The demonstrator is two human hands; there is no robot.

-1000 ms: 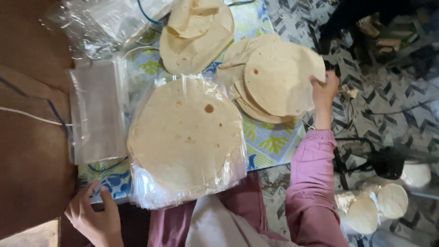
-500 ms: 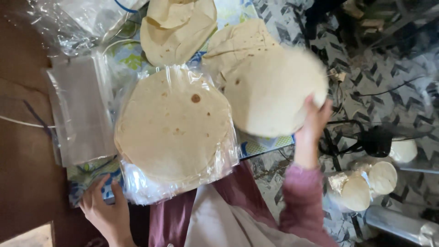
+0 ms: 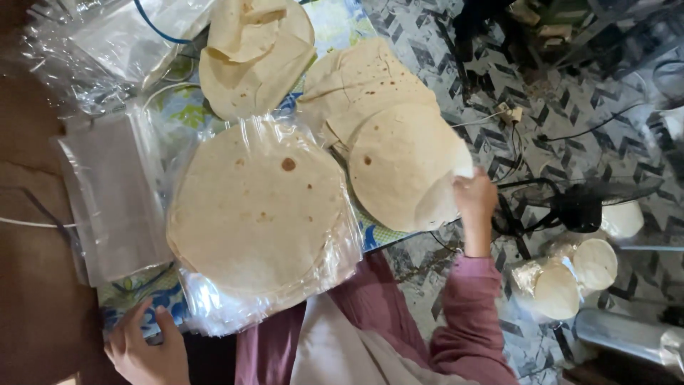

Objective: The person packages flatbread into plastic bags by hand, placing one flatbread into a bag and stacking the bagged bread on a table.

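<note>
Pinching one flatbread (image 3: 402, 167) by its rim beside the bagged stack (image 3: 260, 214), your right hand (image 3: 476, 203) peels it free while your left hand (image 3: 146, 349), fingers spread, steadies the table (image 3: 338, 21).

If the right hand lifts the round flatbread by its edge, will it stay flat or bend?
The flatbread will probably bend: its edge already curls at the right hand. It looks thin, so likely light. Pulled hard, it may tear; folded flatbreads nearby suggest softness.

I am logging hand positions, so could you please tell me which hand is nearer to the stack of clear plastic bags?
Left. The left hand rests at the table edge just below the stack of clear plastic bags. The right hand is far across the table, gripping a flatbread.
</note>
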